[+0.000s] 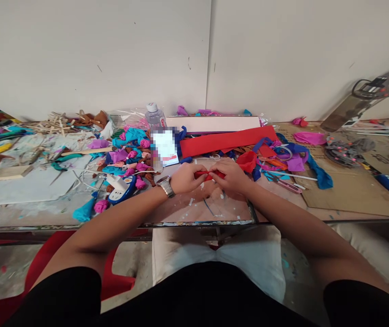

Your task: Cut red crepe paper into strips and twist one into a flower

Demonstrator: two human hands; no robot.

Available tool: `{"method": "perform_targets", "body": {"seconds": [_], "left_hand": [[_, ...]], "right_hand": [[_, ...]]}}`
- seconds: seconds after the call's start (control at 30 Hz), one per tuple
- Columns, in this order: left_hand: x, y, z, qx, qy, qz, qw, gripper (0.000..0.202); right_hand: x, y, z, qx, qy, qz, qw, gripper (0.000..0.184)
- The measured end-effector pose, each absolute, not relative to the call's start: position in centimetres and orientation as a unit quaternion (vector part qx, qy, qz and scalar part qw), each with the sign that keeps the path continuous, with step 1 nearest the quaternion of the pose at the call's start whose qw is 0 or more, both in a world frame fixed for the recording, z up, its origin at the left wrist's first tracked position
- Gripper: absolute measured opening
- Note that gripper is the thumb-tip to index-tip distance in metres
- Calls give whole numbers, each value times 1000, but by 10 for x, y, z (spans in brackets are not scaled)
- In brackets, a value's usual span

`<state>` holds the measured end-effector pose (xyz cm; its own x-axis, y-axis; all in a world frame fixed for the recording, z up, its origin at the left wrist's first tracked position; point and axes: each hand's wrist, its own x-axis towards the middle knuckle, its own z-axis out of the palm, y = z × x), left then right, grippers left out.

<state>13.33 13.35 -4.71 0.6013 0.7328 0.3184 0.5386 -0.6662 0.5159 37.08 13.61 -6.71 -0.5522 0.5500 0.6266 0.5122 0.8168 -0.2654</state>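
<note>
Both hands meet over the table, pinching a small piece of red crepe paper (pixel 209 175) between them. My left hand (pixel 188 177), with a metal watch on its wrist, is closed on the paper's left end. My right hand (pixel 230 175) grips the other end, its fingertips almost touching the left ones. The fingers cover part of the paper. Just beyond lies a long folded strip of red crepe paper (pixel 228 141), and a crumpled red piece (pixel 246 161) rests beside my right hand. A lit phone (pixel 166 147) stands behind my left hand.
A plastic bottle (pixel 155 117) stands behind the phone. Twisted coloured paper pieces (pixel 128 154) and a blue-and-white power strip (pixel 122 190) lie left. Pink-handled scissors (pixel 288 185), cardboard (pixel 351 190) and a dark tumbler (pixel 342 111) are right. The table's front edge (pixel 201 223) runs below my forearms.
</note>
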Motion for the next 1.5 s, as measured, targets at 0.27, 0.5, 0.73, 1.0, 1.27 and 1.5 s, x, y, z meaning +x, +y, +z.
{"method": "perform_targets", "body": {"seconds": [0.27,0.5,0.73,1.0,1.27,1.5], "left_hand": [[133,136,-47,846,366,255,291,30],[135,138,-51,788,363,253,429,35],[136,143,-59,721,347,265,537,33],[137,141,-54,680,348,265,588,28],[136,142,-51,683,358,254,584,22],[135,139,-45,661,368,261,600,42]], "right_hand": [[371,138,-71,-301,-877,38,373,10],[370,137,-71,-303,-876,16,376,8],[369,136,-68,-291,-881,8,374,8],[370,138,-69,-270,-891,-1,365,10],[371,138,-68,-248,-892,-8,377,8],[370,136,-64,-238,-893,-28,381,10]]}}
